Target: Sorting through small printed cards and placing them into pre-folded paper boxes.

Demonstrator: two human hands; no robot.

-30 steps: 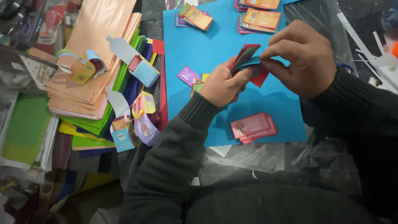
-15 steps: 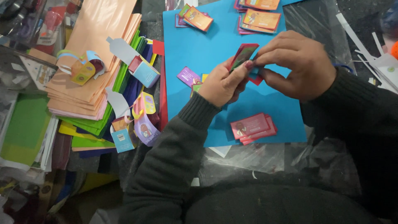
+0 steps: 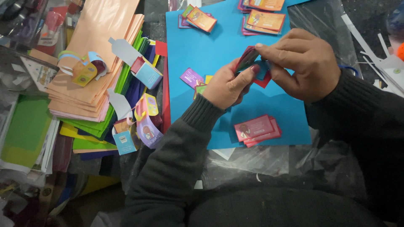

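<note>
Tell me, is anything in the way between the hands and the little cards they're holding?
No. The left hand and right hand already pinch the small stack of cards directly, above the blue sheet. Nothing visible sits between fingers and cards.

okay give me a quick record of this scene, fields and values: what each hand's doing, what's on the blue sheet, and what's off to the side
left hand: grips a small stack of cards
right hand: fingers pinch the top of the same stack
surface: blue sheet
on the sheet: red card pile near the front edge, orange card piles at the far edge, loose purple card
to the side: stacked peach paper over green sheets, small paper boxes
</note>
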